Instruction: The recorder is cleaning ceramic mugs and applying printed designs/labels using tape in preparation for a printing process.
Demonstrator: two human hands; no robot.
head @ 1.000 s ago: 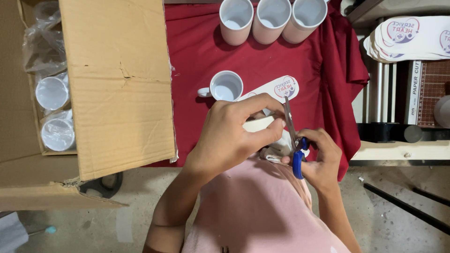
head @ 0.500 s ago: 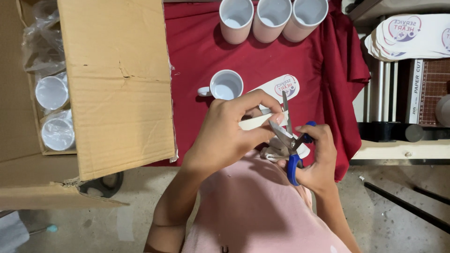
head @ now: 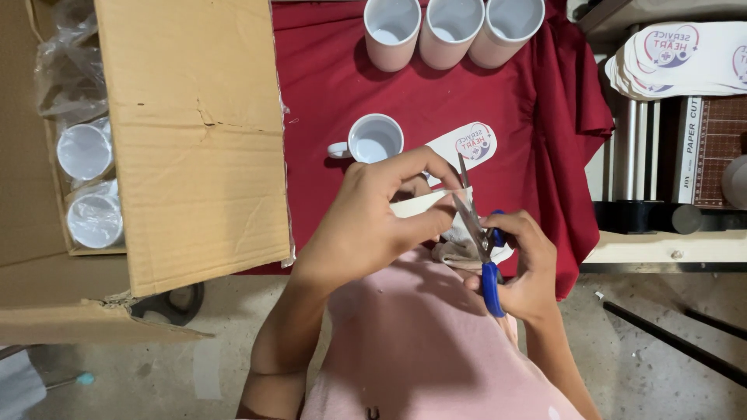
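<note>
My left hand [head: 373, 214] grips a white mug wrapped in a pale paper strip [head: 416, 204], held over the near edge of the red cloth [head: 334, 85]. My right hand [head: 525, 264] holds blue-handled scissors [head: 476, 233], their blades raised and partly apart at the mug's right side. A single white mug [head: 373, 138] stands on the cloth just beyond my hands, beside a printed white paper strip [head: 467, 144]. The mug in my left hand is mostly hidden by my fingers.
Three white mugs [head: 451, 27] stand in a row at the far edge of the cloth. An open cardboard box [head: 194, 132] on the left holds plastic-wrapped mugs [head: 85, 183]. A stack of printed strips [head: 677, 58] and a paper cutter [head: 704, 148] lie at right.
The scissors have swung from pointing down and closed beside the mug to blades up and apart at the paper wrap. My left hand stays on the mug.
</note>
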